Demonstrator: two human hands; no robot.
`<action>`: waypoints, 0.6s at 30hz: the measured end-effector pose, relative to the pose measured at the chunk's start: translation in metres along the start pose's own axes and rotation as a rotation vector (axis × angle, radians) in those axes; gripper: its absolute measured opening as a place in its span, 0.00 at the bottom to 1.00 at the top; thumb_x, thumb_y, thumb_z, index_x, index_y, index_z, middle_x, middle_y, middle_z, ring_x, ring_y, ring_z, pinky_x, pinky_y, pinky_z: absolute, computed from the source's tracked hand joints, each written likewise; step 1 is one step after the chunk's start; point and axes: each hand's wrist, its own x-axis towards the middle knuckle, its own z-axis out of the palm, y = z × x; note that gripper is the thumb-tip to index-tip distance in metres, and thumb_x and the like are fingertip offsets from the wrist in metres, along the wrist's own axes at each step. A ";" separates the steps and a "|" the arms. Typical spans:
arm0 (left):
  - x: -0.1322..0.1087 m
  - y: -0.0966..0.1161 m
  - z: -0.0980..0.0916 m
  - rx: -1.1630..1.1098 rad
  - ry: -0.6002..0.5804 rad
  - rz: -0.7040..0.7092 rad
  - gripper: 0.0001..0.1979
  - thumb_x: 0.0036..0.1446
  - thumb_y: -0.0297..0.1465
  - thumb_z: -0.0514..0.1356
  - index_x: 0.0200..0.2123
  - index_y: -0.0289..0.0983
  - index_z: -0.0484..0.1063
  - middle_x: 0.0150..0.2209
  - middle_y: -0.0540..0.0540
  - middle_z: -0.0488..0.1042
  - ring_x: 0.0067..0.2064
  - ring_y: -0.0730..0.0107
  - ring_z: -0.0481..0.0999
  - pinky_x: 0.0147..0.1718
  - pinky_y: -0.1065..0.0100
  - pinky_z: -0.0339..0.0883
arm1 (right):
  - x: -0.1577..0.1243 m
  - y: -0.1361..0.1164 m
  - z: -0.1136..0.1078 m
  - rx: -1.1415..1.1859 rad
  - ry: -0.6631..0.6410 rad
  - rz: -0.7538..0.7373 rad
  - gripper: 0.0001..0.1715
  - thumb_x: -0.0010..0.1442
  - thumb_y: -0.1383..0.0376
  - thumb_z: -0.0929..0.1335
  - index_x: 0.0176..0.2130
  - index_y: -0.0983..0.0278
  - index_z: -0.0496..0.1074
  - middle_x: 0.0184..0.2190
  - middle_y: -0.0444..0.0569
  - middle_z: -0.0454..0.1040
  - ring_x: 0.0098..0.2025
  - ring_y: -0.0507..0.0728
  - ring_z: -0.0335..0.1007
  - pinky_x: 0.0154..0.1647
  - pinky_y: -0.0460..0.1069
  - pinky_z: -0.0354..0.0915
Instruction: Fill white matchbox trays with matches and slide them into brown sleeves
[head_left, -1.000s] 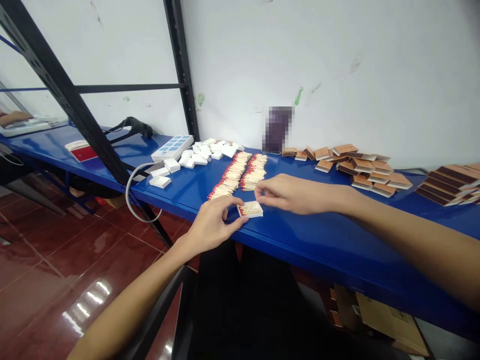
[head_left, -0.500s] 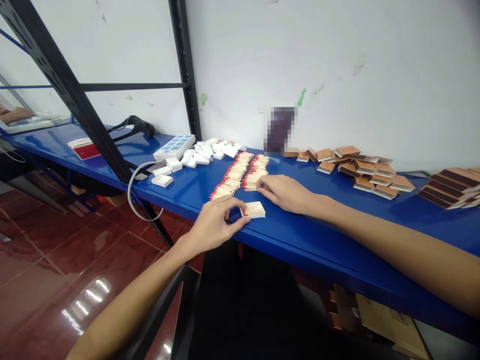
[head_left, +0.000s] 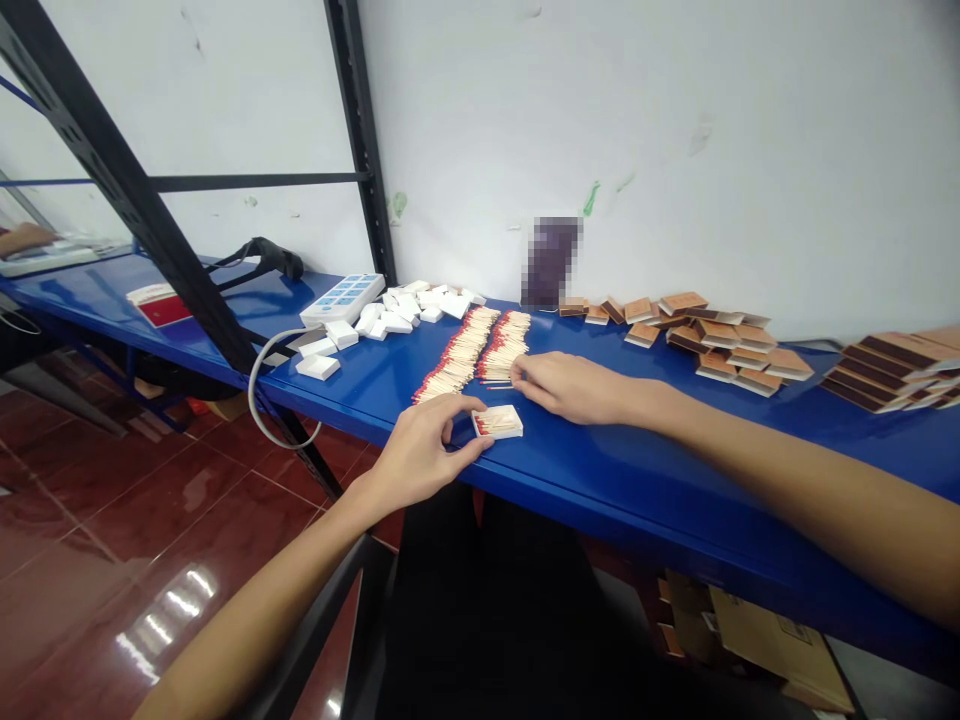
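Near the front edge of the blue table (head_left: pixel 645 475), an open white tray (head_left: pixel 512 433) lies with matches (head_left: pixel 496 422) in it, their red heads toward nine o'clock. Take that tray as the centre of the clock, with twelve toward the wall (head_left: pixel 660 120).

At about nine o'clock, the left hand (head_left: pixel 424 450) holds the tray by its end, thumb on the near side and forefinger on the far side, the gap between them only as wide as the tray. At two o'clock, the right hand (head_left: pixel 562 388) has its fingers curled and the tips close together, just beside the near end of the right match row (head_left: pixel 506 345); whether they pinch a match, I cannot tell.

That row runs off toward twelve, and the left match row (head_left: pixel 457 360) lies next to it toward eleven, both with red heads on the left. White trays (head_left: pixel 405 305) lie heaped at ten to eleven, in front of a white box with blue squares (head_left: pixel 345 298). Between two and three o'clock is a pile of brown sleeves (head_left: pixel 731 340), with stacked sleeves (head_left: pixel 885 372) farther out, nearly at three.
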 end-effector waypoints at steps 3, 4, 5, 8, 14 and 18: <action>-0.001 0.000 0.000 -0.040 0.003 -0.027 0.19 0.58 0.35 0.65 0.52 0.41 0.69 0.38 0.52 0.77 0.26 0.76 0.67 0.30 0.71 0.63 | -0.008 -0.009 -0.018 0.047 -0.008 -0.100 0.14 0.69 0.58 0.57 0.35 0.62 0.64 0.31 0.50 0.71 0.30 0.55 0.62 0.32 0.50 0.55; -0.001 -0.001 0.001 -0.052 0.001 -0.031 0.20 0.58 0.35 0.65 0.53 0.41 0.68 0.39 0.52 0.77 0.25 0.77 0.66 0.30 0.71 0.64 | -0.011 -0.012 -0.022 0.059 -0.024 -0.122 0.15 0.69 0.58 0.57 0.35 0.62 0.64 0.31 0.50 0.70 0.29 0.55 0.61 0.32 0.51 0.55; -0.001 -0.001 0.001 -0.061 0.001 -0.035 0.21 0.58 0.35 0.65 0.53 0.42 0.67 0.40 0.52 0.77 0.25 0.77 0.66 0.30 0.71 0.64 | -0.013 -0.016 -0.025 0.065 -0.050 -0.135 0.15 0.69 0.57 0.58 0.35 0.62 0.64 0.30 0.50 0.70 0.29 0.55 0.61 0.32 0.51 0.55; -0.002 -0.001 0.001 -0.080 0.018 -0.052 0.22 0.57 0.36 0.66 0.53 0.42 0.65 0.42 0.52 0.77 0.25 0.77 0.65 0.31 0.71 0.64 | -0.016 -0.026 -0.024 0.064 -0.129 -0.176 0.14 0.69 0.58 0.58 0.36 0.62 0.65 0.31 0.50 0.71 0.29 0.55 0.62 0.31 0.51 0.55; -0.001 -0.002 0.001 -0.014 0.010 -0.030 0.14 0.58 0.38 0.65 0.45 0.40 0.70 0.27 0.56 0.69 0.24 0.75 0.65 0.29 0.71 0.60 | -0.014 -0.030 -0.014 0.096 -0.093 -0.179 0.12 0.68 0.60 0.60 0.39 0.62 0.68 0.32 0.49 0.72 0.30 0.55 0.63 0.32 0.50 0.56; -0.001 -0.003 0.001 -0.023 0.025 0.005 0.14 0.59 0.36 0.65 0.46 0.39 0.72 0.25 0.55 0.67 0.25 0.74 0.65 0.29 0.71 0.59 | -0.011 -0.029 -0.013 0.116 -0.019 -0.236 0.10 0.66 0.62 0.61 0.42 0.62 0.70 0.36 0.50 0.74 0.33 0.55 0.65 0.34 0.49 0.56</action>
